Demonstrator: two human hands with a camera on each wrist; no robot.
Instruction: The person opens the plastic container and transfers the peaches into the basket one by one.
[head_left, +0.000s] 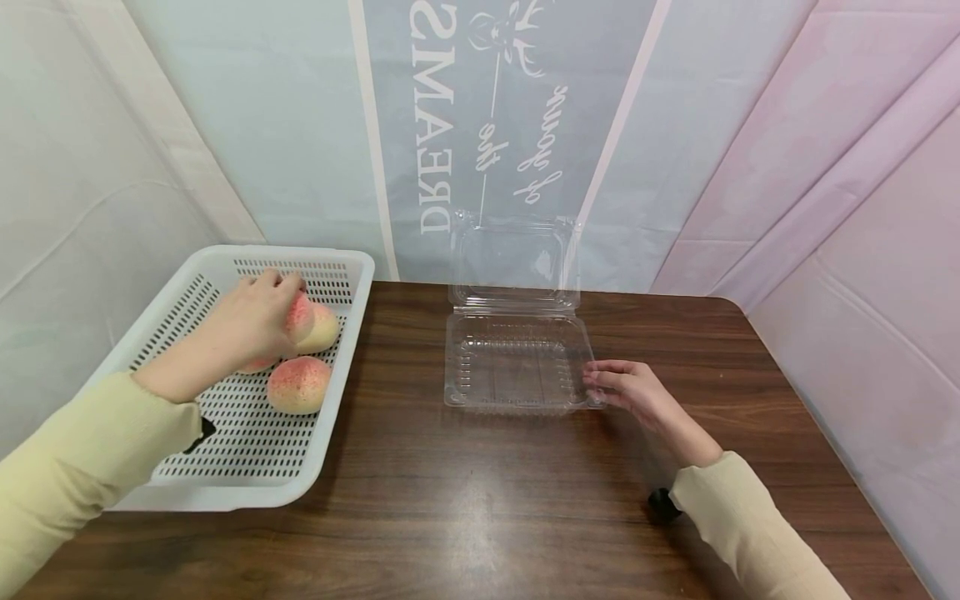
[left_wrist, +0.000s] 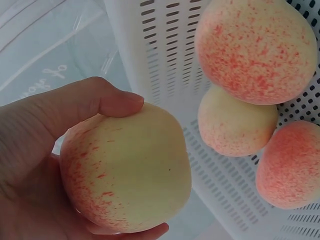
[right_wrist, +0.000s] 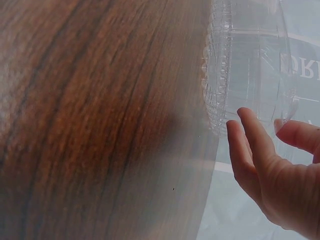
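Observation:
My left hand (head_left: 258,321) is over the white basket, its fingers and thumb curled round a peach (left_wrist: 130,170). In the left wrist view that peach looks pale yellow with red flecks and is apart from the rest. Three other peaches lie in the basket: a large speckled peach (left_wrist: 257,50), a smaller yellowish peach (left_wrist: 237,122) and a redder peach (left_wrist: 292,165). At the right side of a clear plastic clamshell box (head_left: 517,367), my right hand (head_left: 633,387) touches the near right corner with fairly straight fingers. The box's hinged lid (head_left: 513,258) stands raised.
The white perforated basket (head_left: 352,333) stands on the left of the dark wooden table (head_left: 465,517). Behind the table hangs a pale printed cloth (head_left: 300,125), close to the raised lid. Another cloth (head_left: 885,275) hangs along the right edge.

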